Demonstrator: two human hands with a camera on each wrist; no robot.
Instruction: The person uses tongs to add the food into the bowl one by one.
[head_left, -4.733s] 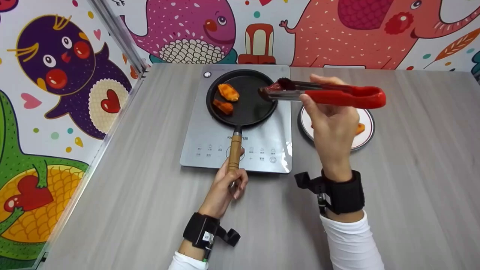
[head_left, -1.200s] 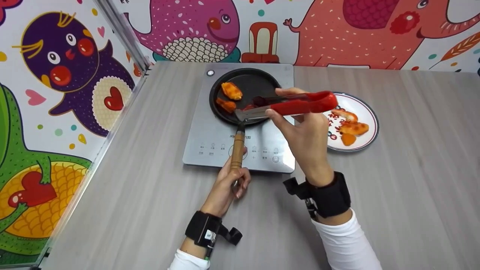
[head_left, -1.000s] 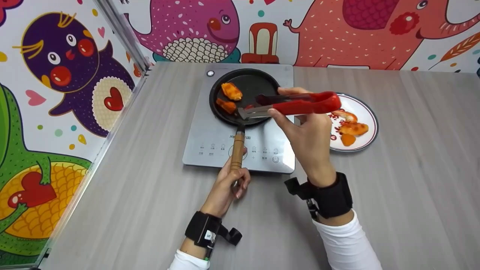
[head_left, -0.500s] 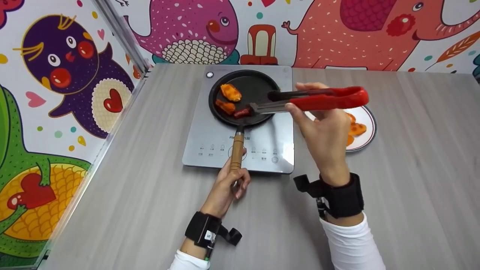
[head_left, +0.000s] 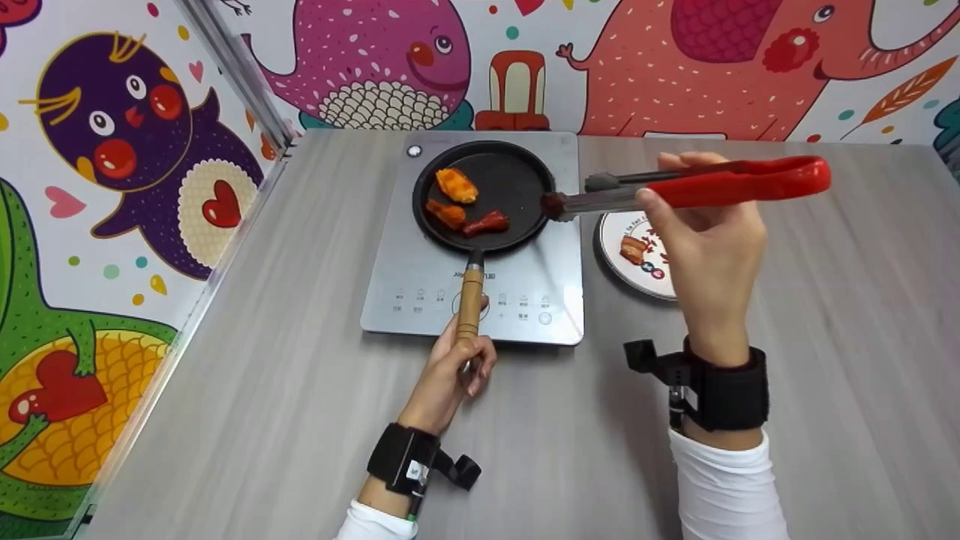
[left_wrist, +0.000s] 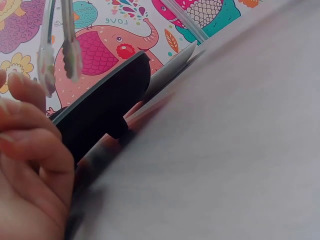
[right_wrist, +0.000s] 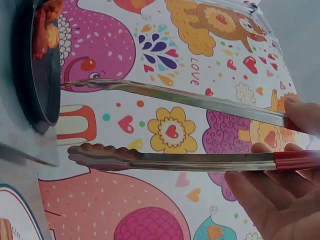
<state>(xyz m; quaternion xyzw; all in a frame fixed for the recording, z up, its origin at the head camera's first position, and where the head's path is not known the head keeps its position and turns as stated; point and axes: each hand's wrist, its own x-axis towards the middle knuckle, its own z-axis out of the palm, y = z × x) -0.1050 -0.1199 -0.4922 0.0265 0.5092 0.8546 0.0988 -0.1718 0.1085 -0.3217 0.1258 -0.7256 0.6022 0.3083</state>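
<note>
My left hand [head_left: 450, 375] grips the wooden handle [head_left: 471, 296] of a black frying pan [head_left: 521, 176]. Inside the pan lie an orange wing-like piece [head_left: 456, 185], a smaller orange-brown piece [head_left: 447, 214] and a dark red drumstick-shaped piece [head_left: 487, 223]. My right hand [head_left: 712, 262] holds red-handled metal tongs [head_left: 720, 184], their tips at the pan's right edge. In the right wrist view the tongs' arms [right_wrist: 200, 162] stand apart with nothing between them. The left wrist view shows the pan's dark side [left_wrist: 107, 100], with the tongs' tips above it.
The pan sits on a silver induction cooker [head_left: 405, 262]. Right of it, a white plate [head_left: 611, 259] bears a bacon-like piece [head_left: 634, 249]; my right hand hides part of the plate. A cartoon-printed wall [head_left: 555, 67] stands behind the grey table [head_left: 285, 360].
The tongs carried the dark red piece into the pan, let it go beside the orange pieces, and moved right, spreading apart. My left hand has stayed on the handle.
</note>
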